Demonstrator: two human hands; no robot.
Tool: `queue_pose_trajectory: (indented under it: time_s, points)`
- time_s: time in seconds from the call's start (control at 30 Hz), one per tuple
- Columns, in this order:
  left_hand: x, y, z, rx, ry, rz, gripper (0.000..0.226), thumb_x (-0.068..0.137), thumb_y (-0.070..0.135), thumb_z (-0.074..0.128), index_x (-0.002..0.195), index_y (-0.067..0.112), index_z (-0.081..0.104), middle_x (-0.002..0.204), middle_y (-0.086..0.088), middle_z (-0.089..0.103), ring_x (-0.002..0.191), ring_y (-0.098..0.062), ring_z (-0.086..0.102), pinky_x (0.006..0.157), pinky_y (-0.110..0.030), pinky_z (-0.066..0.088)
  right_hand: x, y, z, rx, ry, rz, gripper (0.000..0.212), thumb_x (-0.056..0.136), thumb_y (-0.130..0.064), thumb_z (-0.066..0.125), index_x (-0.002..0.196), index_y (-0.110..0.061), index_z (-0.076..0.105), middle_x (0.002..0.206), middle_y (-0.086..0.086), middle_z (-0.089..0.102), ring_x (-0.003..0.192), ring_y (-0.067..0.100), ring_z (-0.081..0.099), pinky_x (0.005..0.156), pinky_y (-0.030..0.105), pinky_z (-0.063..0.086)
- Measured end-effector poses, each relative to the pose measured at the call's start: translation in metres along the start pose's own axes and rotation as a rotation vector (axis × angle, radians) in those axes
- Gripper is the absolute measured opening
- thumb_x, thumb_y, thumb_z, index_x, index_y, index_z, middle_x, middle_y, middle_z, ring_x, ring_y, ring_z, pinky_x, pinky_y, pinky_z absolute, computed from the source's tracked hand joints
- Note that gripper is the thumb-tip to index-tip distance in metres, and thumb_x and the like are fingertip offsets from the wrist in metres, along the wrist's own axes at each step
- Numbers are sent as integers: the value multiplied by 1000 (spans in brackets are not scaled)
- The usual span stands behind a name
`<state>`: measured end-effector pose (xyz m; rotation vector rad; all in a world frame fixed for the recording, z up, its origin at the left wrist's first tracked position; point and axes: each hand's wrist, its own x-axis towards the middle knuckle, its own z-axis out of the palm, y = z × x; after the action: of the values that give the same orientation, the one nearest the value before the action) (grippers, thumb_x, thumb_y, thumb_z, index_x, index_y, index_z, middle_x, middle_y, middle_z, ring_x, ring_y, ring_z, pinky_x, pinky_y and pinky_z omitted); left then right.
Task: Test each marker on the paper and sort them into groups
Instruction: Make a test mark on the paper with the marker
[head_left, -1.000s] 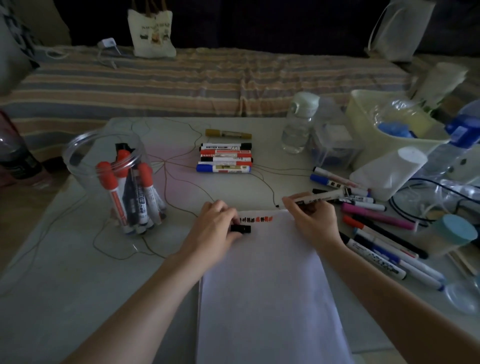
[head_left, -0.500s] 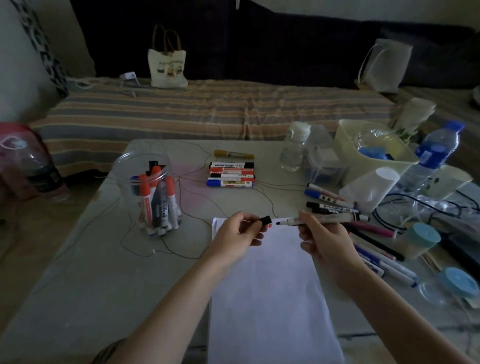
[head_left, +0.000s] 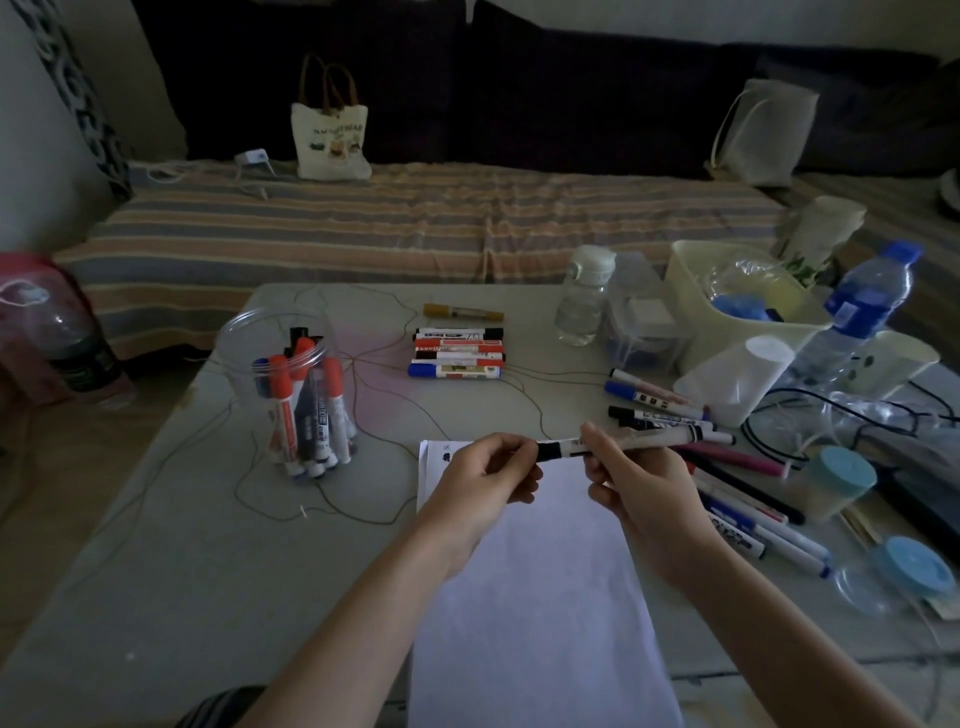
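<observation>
left hand (head_left: 480, 480): fingers curled, pinching the black cap end of the marker, raised above the top of the paper
right hand (head_left: 636, 480): fingers wrapped round the marker barrel, thumb up on top
marker (head_left: 621, 442): white barrel, black cap, held level between both hands over the paper's top edge; cap looks seated, can't tell if fully
paper (head_left: 540, 597): white sheet flat on the bench under the hands, small dark test marks at its top left corner
sorted row (head_left: 457, 351): markers lying side by side at the bench's far middle, one yellow marker (head_left: 462, 312) just behind them, apart
jar (head_left: 291, 384): clear, left of paper, markers standing inside, red and dark caps
loose pile (head_left: 727, 467): markers scattered right of paper, just beside right hand
bench (head_left: 182, 545): grey, thin cord looping across it
</observation>
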<state>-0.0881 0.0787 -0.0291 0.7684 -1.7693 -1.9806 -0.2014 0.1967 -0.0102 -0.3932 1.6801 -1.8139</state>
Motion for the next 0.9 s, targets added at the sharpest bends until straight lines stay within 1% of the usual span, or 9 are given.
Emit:
queue_pose_trajectory:
  time_s: [0.1, 0.27, 0.37, 0.5, 0.63, 0.77, 0.83, 0.87, 0.9]
  points:
    - [0, 3, -2, -2, 14, 29, 22, 99, 21, 51, 103, 6, 67, 76, 2, 67, 71, -10, 61, 72, -22, 51, -4, -3, 0, -6, -21, -3, 41, 74, -33, 72, 91, 4, 69, 68, 7, 61, 61, 12, 56, 58, 20, 49]
    - [-3, 2, 1, 100, 73, 122, 16, 97, 16, 54, 97, 8, 67, 71, 2, 65, 65, -8, 59, 68, -19, 52, -8, 3, 6, 115, -56, 71, 26, 79, -25, 72, 88, -1, 67, 67, 6, 58, 61, 13, 53, 61, 22, 49]
    - [-5, 3, 1, 145, 77, 182, 14, 97, 14, 54, 95, 7, 66, 68, 1, 62, 61, -5, 55, 63, -16, 47, -8, 6, 9, 185, -69, 110, 21, 83, -21, 70, 90, -2, 65, 66, 4, 56, 60, 12, 51, 60, 22, 49]
    - [-8, 2, 0, 180, 55, 209, 14, 97, 18, 54, 97, 10, 66, 68, 4, 60, 62, -4, 53, 63, -16, 46, -9, 6, 8, 220, -79, 187, 21, 80, -23, 70, 89, -4, 66, 67, 4, 58, 61, 12, 52, 59, 22, 50]
    - [-8, 3, 2, 210, 2, 206, 16, 99, 17, 50, 102, 10, 63, 73, 2, 61, 65, -4, 56, 65, -14, 47, -11, 4, 6, 233, -79, 200, 18, 82, -23, 71, 86, -5, 66, 68, 4, 57, 61, 11, 52, 55, 20, 48]
    - [-1, 9, -12, 163, 12, 174, 16, 97, 10, 51, 106, 15, 64, 89, 1, 67, 76, -3, 63, 71, -14, 51, -7, -4, -6, 149, -145, 221, 43, 77, -44, 68, 97, -7, 76, 77, 3, 67, 67, 12, 59, 60, 23, 50]
    - [3, 11, -23, 189, 55, 191, 18, 95, 6, 54, 106, 16, 64, 93, 2, 68, 78, 1, 64, 72, -12, 51, -5, -8, -17, 140, -108, 209, 39, 81, -42, 67, 99, -9, 77, 82, 4, 70, 67, 12, 61, 60, 23, 51]
    - [4, 12, -26, 221, 66, 208, 19, 94, 5, 55, 106, 17, 65, 93, 4, 68, 79, 2, 64, 73, -12, 51, -5, -8, -23, 70, -82, 169, 32, 84, -37, 67, 98, -10, 77, 81, 4, 70, 66, 11, 60, 58, 21, 51]
    - [5, 11, -27, 265, 66, 225, 20, 94, 4, 56, 105, 18, 65, 92, 5, 68, 80, 1, 64, 75, -13, 51, -4, -7, -28, -117, -70, 97, 24, 87, -32, 66, 97, -13, 77, 78, 1, 70, 65, 10, 61, 57, 18, 50]
